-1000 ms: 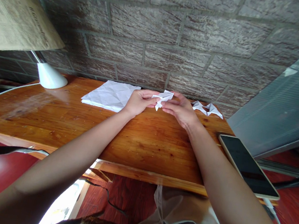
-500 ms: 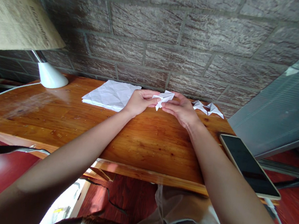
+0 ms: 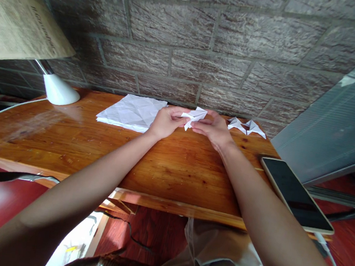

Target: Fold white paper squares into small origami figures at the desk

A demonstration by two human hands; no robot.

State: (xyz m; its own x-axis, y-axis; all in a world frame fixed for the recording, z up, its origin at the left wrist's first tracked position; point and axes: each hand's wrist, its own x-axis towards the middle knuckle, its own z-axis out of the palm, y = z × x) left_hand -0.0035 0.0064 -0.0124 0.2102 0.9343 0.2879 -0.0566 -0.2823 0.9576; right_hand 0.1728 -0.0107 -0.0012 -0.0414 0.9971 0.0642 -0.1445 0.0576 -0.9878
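A small folded white paper piece (image 3: 193, 116) is held just above the far part of the wooden table (image 3: 160, 165). My left hand (image 3: 164, 122) pinches its left side with fingers closed. My right hand (image 3: 213, 130) pinches its right side, fingers curled round it. Left of my hands lies a creased white paper sheet (image 3: 131, 112), flat on the table. To the right of my right hand rest two finished folded paper shapes (image 3: 246, 127) near the wall.
A white lamp base (image 3: 58, 90) with a printed paper shade (image 3: 18, 20) stands at the far left. A dark phone (image 3: 296, 196) lies at the table's right edge. A brick wall (image 3: 208, 45) backs the table. A tilted grey panel (image 3: 346, 116) leans at right.
Both hands stay in place on the folded paper; only slight finger shifts show, and the view has tipped a little.
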